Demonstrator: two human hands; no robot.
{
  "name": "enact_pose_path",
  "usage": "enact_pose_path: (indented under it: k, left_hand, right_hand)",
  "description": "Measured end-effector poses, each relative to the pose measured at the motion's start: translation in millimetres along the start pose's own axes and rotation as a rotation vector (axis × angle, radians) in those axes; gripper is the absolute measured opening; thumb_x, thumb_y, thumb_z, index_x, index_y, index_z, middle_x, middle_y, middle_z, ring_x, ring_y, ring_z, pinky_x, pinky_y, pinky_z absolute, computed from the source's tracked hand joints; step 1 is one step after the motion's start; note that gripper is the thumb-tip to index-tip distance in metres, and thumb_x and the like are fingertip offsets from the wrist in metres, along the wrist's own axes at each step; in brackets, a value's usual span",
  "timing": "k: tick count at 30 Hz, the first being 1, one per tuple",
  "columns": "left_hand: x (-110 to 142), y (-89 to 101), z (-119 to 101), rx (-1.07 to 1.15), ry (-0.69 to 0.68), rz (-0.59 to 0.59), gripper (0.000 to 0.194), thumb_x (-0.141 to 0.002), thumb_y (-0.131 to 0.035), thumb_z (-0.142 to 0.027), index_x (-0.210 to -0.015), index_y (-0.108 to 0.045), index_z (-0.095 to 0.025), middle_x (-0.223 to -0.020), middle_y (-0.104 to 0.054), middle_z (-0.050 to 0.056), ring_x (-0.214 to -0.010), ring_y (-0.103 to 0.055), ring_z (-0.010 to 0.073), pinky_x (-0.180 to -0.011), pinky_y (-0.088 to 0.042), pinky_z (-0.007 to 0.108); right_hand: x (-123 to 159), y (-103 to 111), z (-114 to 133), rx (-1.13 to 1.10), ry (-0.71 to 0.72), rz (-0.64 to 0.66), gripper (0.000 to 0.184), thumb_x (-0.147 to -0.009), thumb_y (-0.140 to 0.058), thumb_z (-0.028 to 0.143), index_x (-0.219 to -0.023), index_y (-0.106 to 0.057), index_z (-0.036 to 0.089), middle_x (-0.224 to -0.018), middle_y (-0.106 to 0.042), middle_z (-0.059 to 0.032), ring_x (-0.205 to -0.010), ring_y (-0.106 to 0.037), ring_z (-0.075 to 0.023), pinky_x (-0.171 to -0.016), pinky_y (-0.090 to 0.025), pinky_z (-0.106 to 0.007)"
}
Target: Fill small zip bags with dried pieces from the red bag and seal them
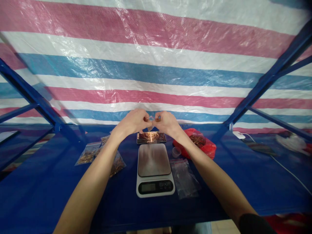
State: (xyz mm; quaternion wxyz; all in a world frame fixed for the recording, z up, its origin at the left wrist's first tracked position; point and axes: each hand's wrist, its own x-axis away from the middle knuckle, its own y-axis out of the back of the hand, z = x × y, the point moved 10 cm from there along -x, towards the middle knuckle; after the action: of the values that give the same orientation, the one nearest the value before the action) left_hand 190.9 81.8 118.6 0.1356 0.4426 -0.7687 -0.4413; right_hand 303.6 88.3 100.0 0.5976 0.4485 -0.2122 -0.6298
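Head view: the left hand and the right hand were raised together at twelve o'clock from a digital kitchen scale. Their fingers were closed in a pinch on a small translucent plastic piece, which was held in the air just above a smartphone lying flat on a blue table cover. At two o'clock from the scale sat a red plastic bag of brown dried material, with a small clear plastic cup just beside it. A clear zip bag lay touching the scale's edge at four o'clock, and two zip bags of brown dried material lay at ten o'clock. Behind everything hung a striped pink, white and blue tarpaulin, crossed by a blue metal frame.
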Motion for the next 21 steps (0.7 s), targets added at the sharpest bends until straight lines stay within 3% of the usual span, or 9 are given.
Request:
enact_pose_path:
  k: [5, 8, 12, 14, 17, 21]
  left_hand:
    - [0, -12.1, -4, 0.16, 0.001, 0.113, 0.029, -0.082, -0.065, -0.027, -0.055, -0.06, -0.019, -0.051, -0.059, 0.0, -0.043, -0.067, 0.0177, -0.045, -0.03, 0.027]
    - [0, -4.6, 6, 0.156, 0.045, 0.08, 0.033, -0.083, -0.066, -0.029, -0.053, -0.057, -0.02, -0.048, -0.051, -0.001, -0.041, -0.065, 0.0185, -0.043, -0.027, 0.028]
    - [2, -0.3, 12, 0.131, 0.056, 0.102, 0.036, -0.082, -0.067, -0.027, -0.049, -0.053, -0.021, -0.045, -0.042, -0.002, -0.043, -0.065, 0.0189, -0.041, -0.026, 0.026]
    - [4, 2.8, 10, 0.161, 0.031, 0.099, 0.035, -0.081, -0.067, -0.026, -0.048, -0.054, -0.021, -0.045, -0.044, -0.002, -0.045, -0.065, 0.018, -0.041, -0.03, 0.025]
    - [4, 11.6, 8, 0.227, -0.006, 0.055, 0.034, -0.081, -0.067, -0.028, -0.05, -0.058, -0.02, -0.047, -0.05, -0.001, -0.048, -0.066, 0.0168, -0.042, -0.035, 0.023]
    - [2, 14.3, 9, 0.196, -0.003, 0.057, 0.034, -0.084, -0.064, -0.031, -0.052, -0.06, -0.018, -0.047, -0.051, 0.0, -0.048, -0.067, 0.0167, -0.042, -0.033, 0.023]
  right_hand:
    - [-5, -8, -1, -0.314, 0.127, 0.085, 0.026, -0.071, -0.068, 0.021, -0.086, -0.047, 0.025, -0.077, -0.058, 0.0024, -0.069, -0.051, -0.0166, -0.065, -0.037, -0.032]
    - [-10, -9, -5, -0.588, 0.163, 0.085, 0.028, -0.068, -0.064, 0.018, -0.09, -0.049, 0.024, -0.088, -0.057, 0.0004, -0.078, -0.053, -0.0172, -0.069, -0.042, -0.032]
    - [-9, -6, -7, -0.766, 0.151, 0.067, 0.034, -0.065, -0.067, 0.014, -0.096, -0.055, 0.022, -0.102, -0.061, -0.0028, -0.092, -0.059, -0.0188, -0.078, -0.048, -0.033]
    - [-7, -11, -9, -0.886, 0.077, 0.137, 0.036, -0.071, -0.075, 0.018, -0.102, -0.058, 0.023, -0.109, -0.065, -0.0046, -0.099, -0.063, -0.0199, -0.081, -0.051, -0.033]
    - [-1, -31, -16, -1.082, -0.127, 0.31, 0.041, -0.084, -0.082, 0.043, -0.116, -0.063, 0.026, -0.119, -0.071, -0.0084, -0.103, -0.068, -0.0225, -0.08, -0.057, -0.035]
    - [6, -68, -24, -1.165, -0.348, 0.493, 0.048, -0.092, -0.07, 0.068, -0.107, -0.071, 0.023, -0.102, -0.076, -0.0105, -0.09, -0.072, -0.0232, -0.073, -0.06, -0.035]
